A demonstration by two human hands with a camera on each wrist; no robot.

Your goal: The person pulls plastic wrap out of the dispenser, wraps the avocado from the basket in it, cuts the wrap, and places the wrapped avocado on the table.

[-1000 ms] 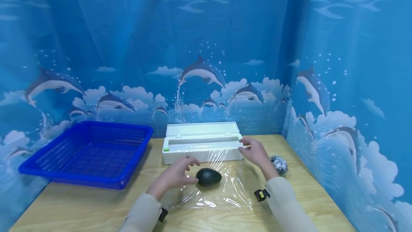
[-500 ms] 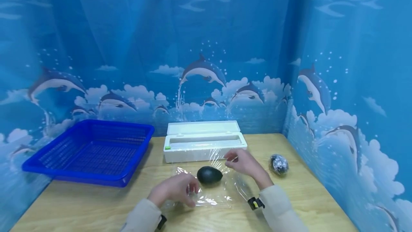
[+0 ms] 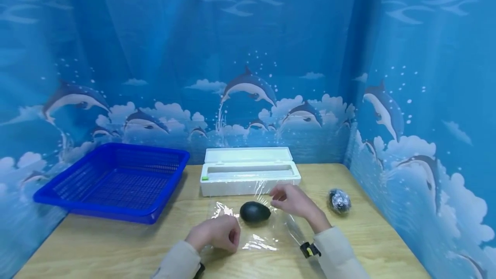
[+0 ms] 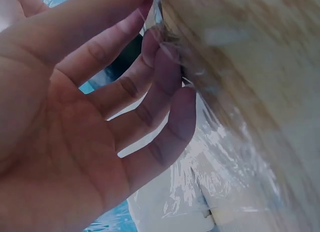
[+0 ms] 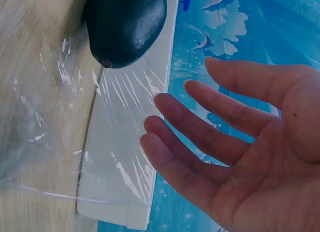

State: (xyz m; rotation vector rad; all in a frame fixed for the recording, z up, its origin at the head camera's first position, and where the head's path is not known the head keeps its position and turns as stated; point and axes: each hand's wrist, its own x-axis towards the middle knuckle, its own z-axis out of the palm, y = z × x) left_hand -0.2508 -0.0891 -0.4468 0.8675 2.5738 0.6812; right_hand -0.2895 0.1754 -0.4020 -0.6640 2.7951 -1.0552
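Observation:
A dark green avocado lies on a sheet of clear plastic wrap drawn out over the table. The wrap runs back to a white wrap dispenser whose lid stands up. My left hand is at the near left part of the sheet; in the left wrist view its thumb and index finger pinch the wrap's edge. To the right of the avocado hovers my right hand, in front of the dispenser. Its fingers are loosely bent and hold nothing in the right wrist view.
A blue plastic basket stands at the left of the wooden table. On the right lies a foil-wrapped lump. Blue dolphin-print curtains hang behind the table and along its right side.
My right hand has left the dispenser's right end and come toward the avocado. My left hand has moved from beside the avocado to the wrap's near edge and closed on it.

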